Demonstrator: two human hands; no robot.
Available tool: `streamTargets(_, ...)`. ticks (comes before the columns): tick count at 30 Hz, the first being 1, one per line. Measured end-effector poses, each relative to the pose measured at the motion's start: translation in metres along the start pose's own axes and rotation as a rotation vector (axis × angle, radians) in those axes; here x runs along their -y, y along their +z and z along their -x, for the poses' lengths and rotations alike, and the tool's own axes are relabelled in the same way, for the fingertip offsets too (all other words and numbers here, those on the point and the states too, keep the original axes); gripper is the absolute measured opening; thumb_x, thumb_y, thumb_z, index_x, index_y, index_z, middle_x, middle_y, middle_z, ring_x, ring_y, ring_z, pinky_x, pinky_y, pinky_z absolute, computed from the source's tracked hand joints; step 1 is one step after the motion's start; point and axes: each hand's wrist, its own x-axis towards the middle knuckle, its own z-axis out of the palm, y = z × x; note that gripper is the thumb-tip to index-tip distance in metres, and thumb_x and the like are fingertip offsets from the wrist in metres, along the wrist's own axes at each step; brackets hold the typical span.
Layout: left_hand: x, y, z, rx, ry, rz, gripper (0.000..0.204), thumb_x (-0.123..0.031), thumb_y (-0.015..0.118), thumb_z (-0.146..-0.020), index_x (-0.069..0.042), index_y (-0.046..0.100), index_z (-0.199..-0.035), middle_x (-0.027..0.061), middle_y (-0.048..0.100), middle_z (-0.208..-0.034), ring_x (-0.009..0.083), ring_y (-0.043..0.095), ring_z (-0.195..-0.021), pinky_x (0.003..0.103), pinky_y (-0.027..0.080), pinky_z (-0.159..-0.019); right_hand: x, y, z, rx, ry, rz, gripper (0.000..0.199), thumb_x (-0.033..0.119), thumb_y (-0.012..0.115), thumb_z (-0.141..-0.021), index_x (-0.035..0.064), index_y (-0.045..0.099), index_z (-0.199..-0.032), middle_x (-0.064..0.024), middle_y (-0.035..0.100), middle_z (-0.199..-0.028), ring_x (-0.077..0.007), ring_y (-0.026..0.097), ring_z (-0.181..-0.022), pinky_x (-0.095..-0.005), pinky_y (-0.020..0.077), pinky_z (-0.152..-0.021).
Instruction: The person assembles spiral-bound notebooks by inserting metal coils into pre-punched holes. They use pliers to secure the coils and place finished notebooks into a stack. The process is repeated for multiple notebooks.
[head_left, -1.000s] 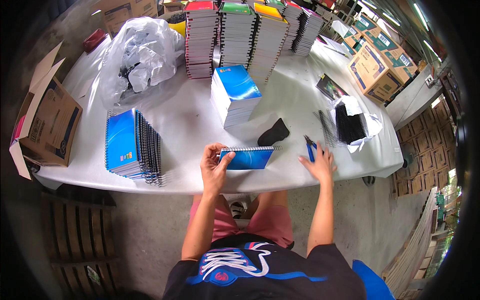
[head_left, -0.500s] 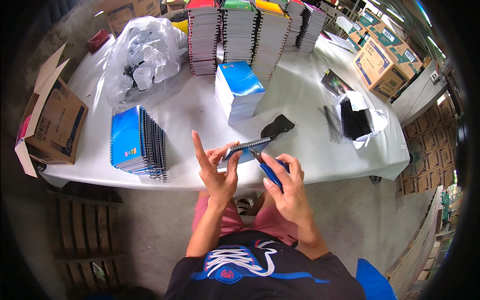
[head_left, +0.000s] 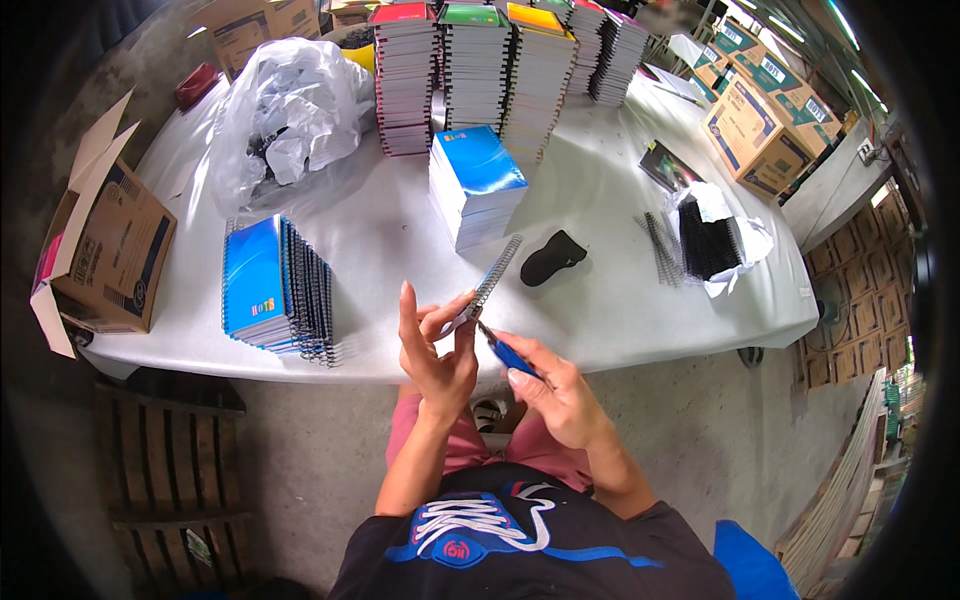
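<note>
Near the front edge of the table, my left hand (head_left: 440,366) pinches a spiral notebook (head_left: 488,277) between thumb and fingers, its index finger raised. The notebook is seen nearly edge-on, its dark wire coil slanting away from me. Blue-handled pliers (head_left: 514,357) are gripped in my right hand (head_left: 562,396). Their tip meets the near end of the coil; whether the jaws are closed on the wire is too small to tell. Beyond lies a black cloth piece (head_left: 552,259) on the table. To the left is a stack of blue coil-bound notebooks (head_left: 256,275).
A stack of blue-covered pads (head_left: 480,165) stands mid-table, before taller notebook stacks (head_left: 405,85). A clear plastic bag (head_left: 290,120) and an open carton (head_left: 118,240) are left. Loose black coils (head_left: 708,245) lie on white wrapping at right, near more cartons (head_left: 757,135).
The notebook has turned so its coil points more steeply away from me. My right hand and pliers have moved left and slightly nearer, and the pliers' handles look closer together.
</note>
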Motion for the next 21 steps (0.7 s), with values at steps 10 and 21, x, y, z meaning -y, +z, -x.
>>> streamTargets(10,-0.001,-0.002,-0.015,-0.221,-0.274,0.238,0.08,-0.001,0.07,-0.079,-0.005,0.019,-0.141,0.0097,0.067,-0.094,0.0058,0.05,-0.07,0.017,0.04,-0.066,-0.04,-0.017,0.0,-0.208,-0.056,0.403,0.048,0.03,0.05,-0.091,0.0093,0.043,-0.133,-0.0168,0.049,-0.11,-0.0319,0.049,-0.105,-0.0353,0.0388,-0.092)
streamTargets(21,-0.014,-0.031,-0.032,-0.31,-0.481,0.691,0.027,-0.011,0.054,-0.092,-0.002,0.053,-0.118,0.0122,0.061,-0.106,0.0133,0.057,-0.1,0.026,0.045,-0.089,-0.063,-0.045,-0.032,-0.305,-0.159,0.52,0.058,0.04,0.053,-0.091,0.013,0.035,-0.139,-0.0133,0.034,-0.14,-0.0307,0.034,-0.127,-0.0513,0.0234,-0.105)
